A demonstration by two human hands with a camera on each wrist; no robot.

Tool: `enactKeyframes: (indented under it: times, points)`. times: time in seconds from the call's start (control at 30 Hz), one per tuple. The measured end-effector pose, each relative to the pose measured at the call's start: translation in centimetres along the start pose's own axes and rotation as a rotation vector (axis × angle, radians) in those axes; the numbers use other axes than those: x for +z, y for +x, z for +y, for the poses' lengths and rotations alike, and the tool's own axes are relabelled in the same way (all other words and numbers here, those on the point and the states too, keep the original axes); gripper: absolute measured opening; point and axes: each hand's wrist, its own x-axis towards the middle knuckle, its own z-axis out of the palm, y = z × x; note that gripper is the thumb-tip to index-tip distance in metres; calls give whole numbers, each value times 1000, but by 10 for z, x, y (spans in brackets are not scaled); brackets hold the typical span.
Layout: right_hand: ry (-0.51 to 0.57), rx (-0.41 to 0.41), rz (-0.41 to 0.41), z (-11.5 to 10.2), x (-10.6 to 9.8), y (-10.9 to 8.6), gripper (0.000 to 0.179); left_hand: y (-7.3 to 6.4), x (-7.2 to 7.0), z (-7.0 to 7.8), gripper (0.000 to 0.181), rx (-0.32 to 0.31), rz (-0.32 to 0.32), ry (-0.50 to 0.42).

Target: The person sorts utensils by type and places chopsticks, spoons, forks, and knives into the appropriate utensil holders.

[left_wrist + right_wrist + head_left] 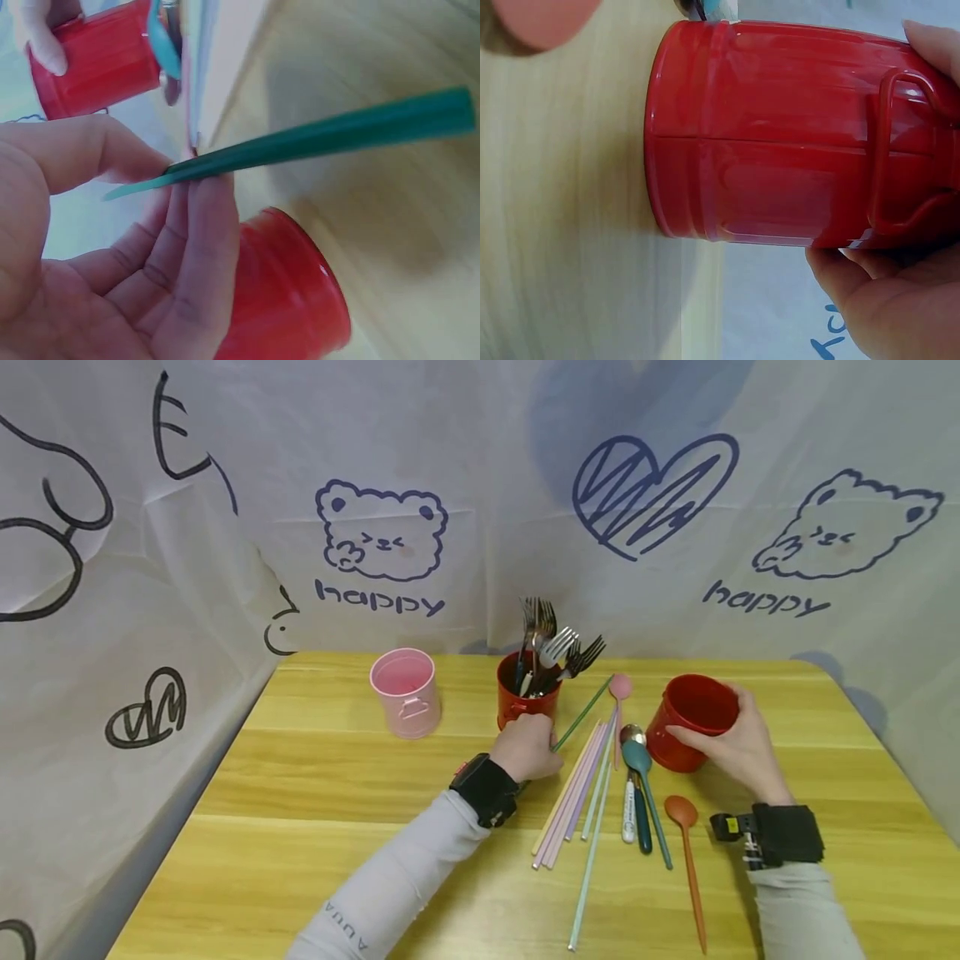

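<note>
My left hand [528, 748] pinches a dark green chopstick [322, 139] between thumb and fingertips, its far end pointing up and to the right in the head view. Just behind that hand stands a red pail [508, 706] filled with several forks [558, 647]. My right hand [742, 752] grips a second red pail [678, 747] near its rim, thumb on one side and fingers on the other. In the right wrist view this pail's wire handle [885, 150] shows on its side. Several pastel chopsticks [573, 802] lie between the hands.
A pink pail [408, 710] stands at the back left. Left of the right-hand pail lie a pink spoon [620, 687], a teal spoon [637, 757] and metal spoons with white and dark handles. An orange spoon [681, 811] lies nearer the front. Printed cloth [487, 543] hangs behind the wooden table [300, 810].
</note>
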Motion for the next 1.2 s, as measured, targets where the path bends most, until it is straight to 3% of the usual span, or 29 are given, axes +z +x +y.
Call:
enactKeyframes:
  times: [0.17, 0.43, 0.63, 0.83, 1.2]
  points:
    - [-1, -8, -4, 3, 1, -1, 95, -2, -6, 8, 41, 48, 12, -76]
    - [14, -24, -56, 4, 1, -1, 96, 1, -17, 21, 5, 142, 99, -88]
    - [21, -30, -63, 2, 0, 1, 95, 5, -27, 38, 9, 187, 178, -168]
    - [19, -28, -72, 1, -1, 1, 96, 11, -33, 55, 17, 239, 269, -310]
    - [9, -46, -96, 0, -4, 0, 94, 19, -31, 77, 15, 378, 437, -512]
